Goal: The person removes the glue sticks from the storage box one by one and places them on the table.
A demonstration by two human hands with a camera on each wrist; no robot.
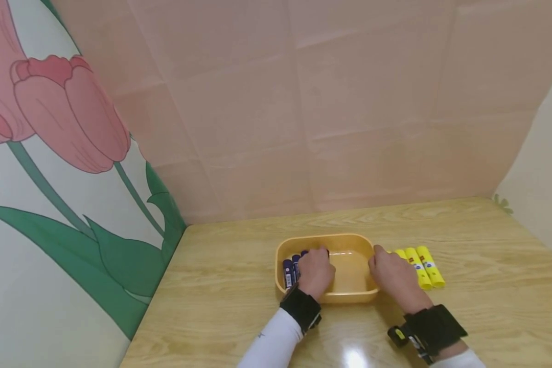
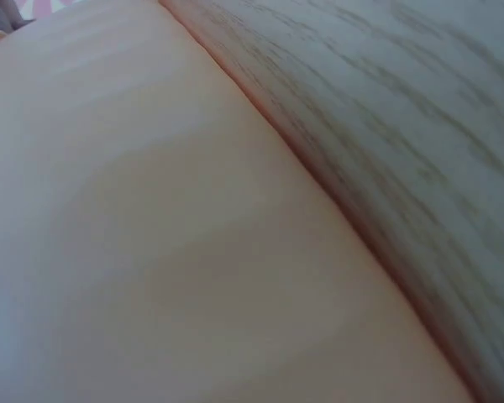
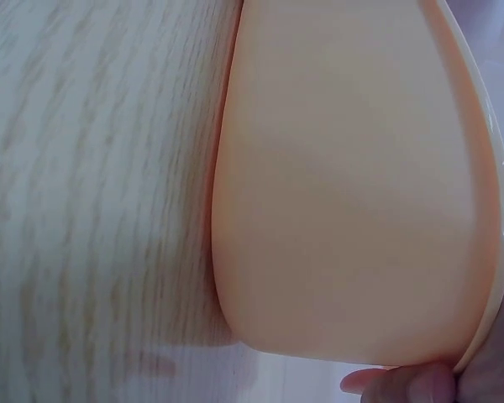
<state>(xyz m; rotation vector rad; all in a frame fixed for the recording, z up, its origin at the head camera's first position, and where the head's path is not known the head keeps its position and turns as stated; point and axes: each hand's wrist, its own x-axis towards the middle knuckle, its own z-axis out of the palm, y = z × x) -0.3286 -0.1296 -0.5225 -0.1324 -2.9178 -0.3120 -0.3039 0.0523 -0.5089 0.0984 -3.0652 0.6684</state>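
Observation:
A shallow orange-yellow plastic tray (image 1: 349,298) sits on the table, its front wall also filling much of the right wrist view. Several dark blue capped tubes (image 1: 288,273) lie side by side along its left end. My left hand (image 1: 316,271) reaches over the front rim into the tray, fingers curled around a dark blue tube whose end peeks out beside the knuckles; most of it is hidden. At the right end, my right hand (image 1: 395,276) grips the tray's rim, with fingertips (image 3: 412,384) against the outer wall in the right wrist view.
Several yellow tubes (image 1: 425,268) lie in a row on the wooden table (image 1: 221,286), just right of the tray and partly behind the right hand. A pinkish covering (image 1: 303,128) rises at the table's back edge, and a wall with painted tulips (image 1: 69,112) borders the left.

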